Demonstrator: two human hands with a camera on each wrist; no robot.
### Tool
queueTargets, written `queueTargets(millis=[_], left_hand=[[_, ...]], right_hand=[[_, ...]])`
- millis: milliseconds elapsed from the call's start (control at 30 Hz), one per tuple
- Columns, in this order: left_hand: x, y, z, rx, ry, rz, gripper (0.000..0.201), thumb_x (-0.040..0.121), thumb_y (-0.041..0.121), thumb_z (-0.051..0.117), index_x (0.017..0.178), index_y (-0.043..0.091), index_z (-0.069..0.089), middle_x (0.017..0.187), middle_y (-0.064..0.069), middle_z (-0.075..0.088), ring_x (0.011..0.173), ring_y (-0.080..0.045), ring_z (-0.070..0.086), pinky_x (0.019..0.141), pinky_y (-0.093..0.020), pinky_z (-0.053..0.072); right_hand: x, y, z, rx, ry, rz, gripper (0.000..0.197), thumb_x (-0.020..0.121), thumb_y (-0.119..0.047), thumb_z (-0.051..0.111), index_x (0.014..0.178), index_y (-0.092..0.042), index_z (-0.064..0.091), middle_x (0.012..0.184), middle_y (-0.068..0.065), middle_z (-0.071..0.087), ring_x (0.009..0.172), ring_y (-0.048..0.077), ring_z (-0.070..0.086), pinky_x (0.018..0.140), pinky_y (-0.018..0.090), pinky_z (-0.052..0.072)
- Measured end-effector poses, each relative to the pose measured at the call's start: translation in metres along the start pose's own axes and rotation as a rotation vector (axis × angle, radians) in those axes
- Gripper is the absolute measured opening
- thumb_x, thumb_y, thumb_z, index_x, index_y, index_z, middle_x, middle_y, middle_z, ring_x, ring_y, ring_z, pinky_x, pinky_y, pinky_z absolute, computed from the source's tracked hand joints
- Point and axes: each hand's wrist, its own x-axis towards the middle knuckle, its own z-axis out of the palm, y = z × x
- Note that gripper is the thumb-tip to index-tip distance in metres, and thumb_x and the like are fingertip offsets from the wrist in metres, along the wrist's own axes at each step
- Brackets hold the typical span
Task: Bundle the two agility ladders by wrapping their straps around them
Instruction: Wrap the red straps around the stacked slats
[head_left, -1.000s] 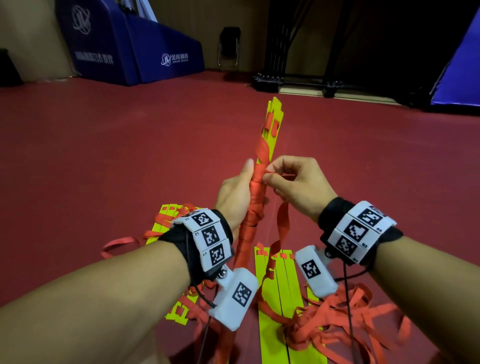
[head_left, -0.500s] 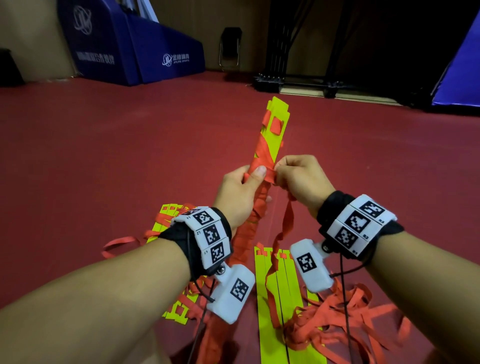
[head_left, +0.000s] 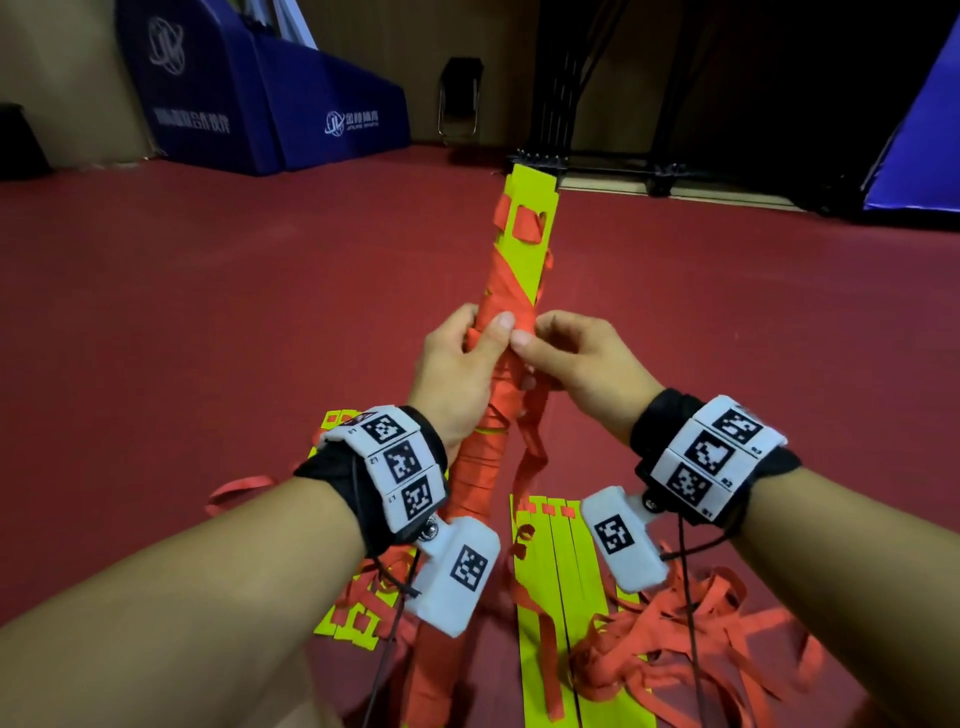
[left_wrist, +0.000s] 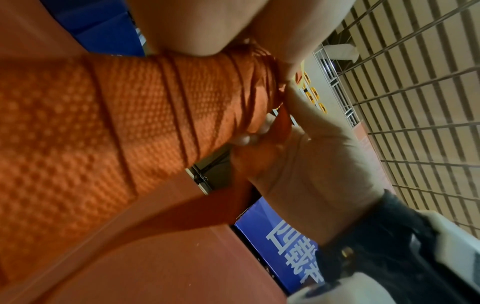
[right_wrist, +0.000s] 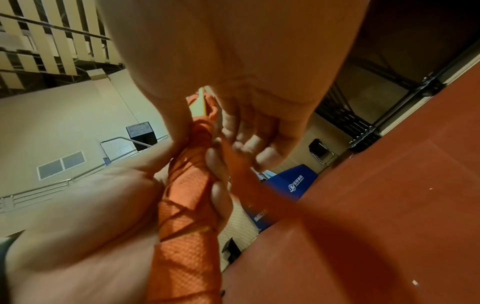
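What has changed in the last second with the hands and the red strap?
The right hand carried the red strap behind the ladder bundle and back to the front, adding a turn. The left hand shifted its thumb over the new turn. The second ladder stayed on the floor.

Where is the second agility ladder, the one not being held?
In the head view, the unwrapped ladder lies flat on the red floor, below the right hand, beside a loose strap pile.

The ladder bundle (head_left: 524, 244) shows lime-yellow slats under orange-red strap (head_left: 480, 467) with a fine woven grid texture. The floor (head_left: 208, 312) is dark red, the mats (head_left: 291, 104) blue with white lettering, the wristbands (head_left: 402, 462) white with black square codes.
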Motion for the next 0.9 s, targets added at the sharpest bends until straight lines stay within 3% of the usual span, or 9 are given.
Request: queueTargets(millis=[67, 133, 267, 367, 467, 633, 700, 833, 900], left_hand=[[0.000, 0.000, -0.003, 0.036, 0.010, -0.006, 0.025, 0.084, 0.050, 0.066, 0.085, 0.025, 0.067, 0.074, -0.019, 0.069, 0.062, -0.032, 0.065, 0.061, -0.063, 0.058], [0.000, 0.001, -0.005, 0.026, 0.014, -0.026, 0.026, 0.085, 0.048, 0.066, 0.086, 0.022, 0.067, 0.073, -0.016, 0.068, 0.063, -0.031, 0.064, 0.060, -0.064, 0.058], [0.001, 0.003, -0.006, -0.009, -0.008, -0.067, 0.023, 0.098, 0.038, 0.063, 0.089, 0.017, 0.068, 0.070, -0.013, 0.067, 0.060, -0.029, 0.061, 0.063, -0.062, 0.059], [0.004, 0.001, -0.007, -0.094, 0.016, -0.116, 0.018, 0.103, 0.024, 0.058, 0.097, 0.008, 0.064, 0.070, -0.008, 0.071, 0.060, -0.024, 0.067, 0.065, -0.042, 0.059], [0.005, 0.001, -0.005, -0.188, 0.057, -0.163, 0.018, 0.100, 0.024, 0.061, 0.104, 0.007, 0.059, 0.078, -0.012, 0.072, 0.069, -0.028, 0.069, 0.074, -0.042, 0.059], [0.000, 0.008, 0.000, -0.244, 0.026, -0.204, 0.026, 0.106, 0.031, 0.048, 0.109, 0.007, 0.054, 0.064, -0.002, 0.067, 0.053, -0.012, 0.062, 0.052, -0.026, 0.051], [-0.001, 0.009, 0.000, -0.201, 0.015, -0.210, 0.028, 0.108, 0.034, 0.045, 0.108, 0.009, 0.056, 0.062, 0.000, 0.064, 0.051, -0.011, 0.059, 0.048, -0.024, 0.046], [-0.008, 0.009, 0.006, -0.174, -0.027, -0.287, 0.033, 0.109, 0.037, 0.041, 0.104, 0.014, 0.064, 0.074, -0.007, 0.057, 0.064, -0.019, 0.058, 0.045, -0.029, 0.053], [-0.010, 0.008, 0.008, -0.210, -0.047, -0.344, 0.042, 0.108, 0.044, 0.038, 0.102, 0.016, 0.069, 0.081, -0.012, 0.059, 0.077, -0.026, 0.062, 0.050, -0.036, 0.058]], right_hand=[[-0.001, -0.002, 0.000, -0.063, 0.022, 0.006, 0.018, 0.094, -0.027, 0.068, 0.088, -0.012, 0.060, 0.068, 0.002, 0.062, 0.053, 0.008, 0.052, 0.048, 0.020, 0.039], [-0.001, -0.003, -0.003, -0.122, 0.049, -0.005, 0.016, 0.092, -0.025, 0.071, 0.081, -0.016, 0.063, 0.058, -0.011, 0.060, 0.046, 0.000, 0.046, 0.046, 0.015, 0.035], [0.000, -0.001, -0.009, -0.157, 0.090, -0.052, 0.029, 0.091, -0.026, 0.073, 0.066, -0.017, 0.063, 0.057, -0.003, 0.050, 0.046, 0.007, 0.041, 0.048, 0.027, 0.037], [-0.002, -0.004, -0.009, -0.095, 0.044, -0.112, 0.027, 0.094, -0.023, 0.069, 0.069, -0.016, 0.063, 0.059, 0.005, 0.052, 0.050, 0.018, 0.044, 0.050, 0.035, 0.040], [-0.004, -0.006, -0.008, -0.040, 0.030, -0.145, 0.025, 0.095, -0.020, 0.067, 0.072, -0.014, 0.061, 0.056, -0.005, 0.056, 0.051, 0.015, 0.046, 0.049, 0.027, 0.038], [-0.003, -0.005, -0.008, 0.040, -0.028, -0.207, 0.015, 0.091, -0.025, 0.067, 0.081, -0.016, 0.060, 0.065, 0.000, 0.059, 0.060, 0.019, 0.046, 0.055, 0.029, 0.038], [-0.002, -0.006, -0.009, 0.060, -0.027, -0.240, 0.007, 0.089, -0.020, 0.065, 0.084, -0.016, 0.061, 0.066, -0.004, 0.056, 0.060, 0.014, 0.046, 0.053, 0.023, 0.038], [-0.002, -0.002, -0.008, -0.008, 0.025, -0.279, 0.011, 0.088, -0.018, 0.070, 0.082, -0.019, 0.061, 0.067, 0.000, 0.057, 0.059, 0.007, 0.050, 0.055, 0.020, 0.042], [-0.001, 0.000, -0.006, -0.052, 0.063, -0.264, 0.014, 0.085, -0.022, 0.073, 0.079, -0.019, 0.061, 0.068, 0.011, 0.062, 0.062, 0.016, 0.057, 0.060, 0.033, 0.049]])
